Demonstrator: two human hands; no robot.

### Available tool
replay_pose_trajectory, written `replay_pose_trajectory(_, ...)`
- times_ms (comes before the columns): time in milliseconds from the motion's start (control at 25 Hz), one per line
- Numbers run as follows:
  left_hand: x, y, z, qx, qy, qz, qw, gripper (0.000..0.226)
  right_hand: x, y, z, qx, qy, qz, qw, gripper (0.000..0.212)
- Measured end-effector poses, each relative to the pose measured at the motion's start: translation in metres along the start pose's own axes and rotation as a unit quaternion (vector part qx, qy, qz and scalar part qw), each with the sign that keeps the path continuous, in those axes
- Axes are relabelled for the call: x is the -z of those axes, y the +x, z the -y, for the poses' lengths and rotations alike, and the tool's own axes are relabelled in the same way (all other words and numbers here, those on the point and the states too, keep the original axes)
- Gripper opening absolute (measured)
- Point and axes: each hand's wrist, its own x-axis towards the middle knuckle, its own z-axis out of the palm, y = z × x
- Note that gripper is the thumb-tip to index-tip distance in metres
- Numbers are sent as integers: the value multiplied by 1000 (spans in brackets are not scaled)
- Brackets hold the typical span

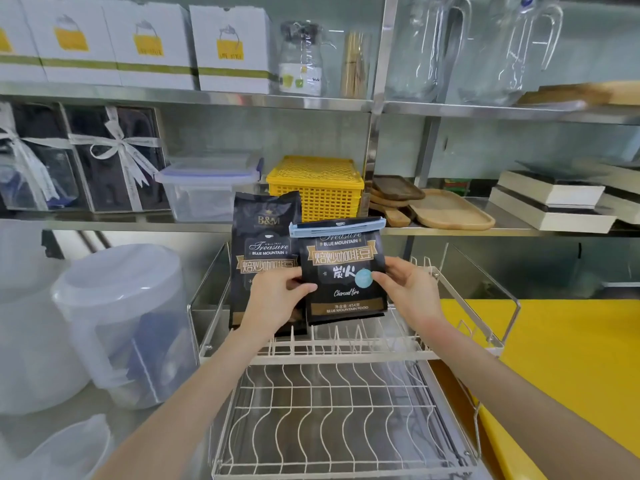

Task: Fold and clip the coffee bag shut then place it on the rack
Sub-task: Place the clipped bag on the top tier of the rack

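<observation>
A black coffee bag (341, 271) with gold and white lettering stands upright at the back of the wire dish rack (332, 403). Its top is folded down and pinched shut by a long light-blue clip (337, 227). My left hand (277, 299) grips the bag's left edge, thumb on its front. My right hand (407, 289) holds its right edge. A second black coffee bag (259, 237), taller and with no clip on it, stands right behind and to the left, partly hidden by my left hand.
Clear plastic jugs (121, 320) stand to the left of the rack. A yellow surface (571, 375) lies to its right. Behind are steel shelves with a yellow basket (317, 187), a lidded clear box (207, 188), wooden trays (446, 209) and white boxes (228, 46).
</observation>
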Motion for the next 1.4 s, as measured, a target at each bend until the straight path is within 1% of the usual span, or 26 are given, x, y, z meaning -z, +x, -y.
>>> replay_pose_trajectory(80, -7, 3, 6, 33, 2, 2, 999, 16, -2, 4, -7, -8, -24, 2, 1000, 22)
replay_pose_trajectory(200, -16, 7, 11, 44, 14, 24, 999, 15, -4, 9, -14, -27, -52, 3, 998, 21)
replay_pose_trajectory(320, -20, 12, 12, 72, 15, 35, 997, 15, -4, 16, -17, -47, -77, 27, 996, 23)
replay_pose_trajectory(480, -23, 16, 13, 70, 45, 32, 996, 12, -5, 22, -21, -70, -81, 35, 994, 22)
replay_pose_trajectory(600, -24, 18, 12, 85, 46, 26, 995, 16, -7, 22, -23, -74, -92, 51, 992, 29)
replay_pose_trajectory(720, -23, 18, 7, 97, 44, 32, 994, 20, -9, 24, -23, -75, -149, 76, 983, 36)
replay_pose_trajectory(800, -24, 16, 3, 66, 89, 33, 993, 27, -10, 24, -22, -73, -176, 85, 978, 44)
replay_pose_trajectory(840, -24, 15, 2, 36, 124, 30, 991, 32, -11, 22, -20, -65, -196, 93, 974, 53)
replay_pose_trajectory(920, -27, 12, 2, -43, 188, 35, 981, 51, -12, 19, -19, -18, -285, 114, 951, 82)
replay_pose_trajectory(960, -27, 12, 2, -81, 215, 51, 972, 62, -13, 18, -19, 22, -350, 123, 928, 93)
replay_pose_trajectory(1040, -29, 15, 3, -130, 287, 101, 944, 80, -14, 19, -20, 100, -459, 140, 872, 102)
replay_pose_trajectory(1080, -30, 17, 4, -140, 324, 124, 927, 83, -14, 22, -20, 118, -487, 154, 852, 102)
replay_pose_trajectory(1120, -32, 20, 6, -140, 355, 149, 912, 84, -15, 25, -20, 119, -503, 169, 839, 101)
replay_pose_trajectory(1200, -34, 25, 9, -127, 383, 181, 897, 83, -18, 29, -22, 106, -506, 183, 836, 100)
replay_pose_trajectory(1400, -34, 29, 11, -121, 386, 194, 894, 83, -18, 33, -23, 93, -513, 190, 832, 100)
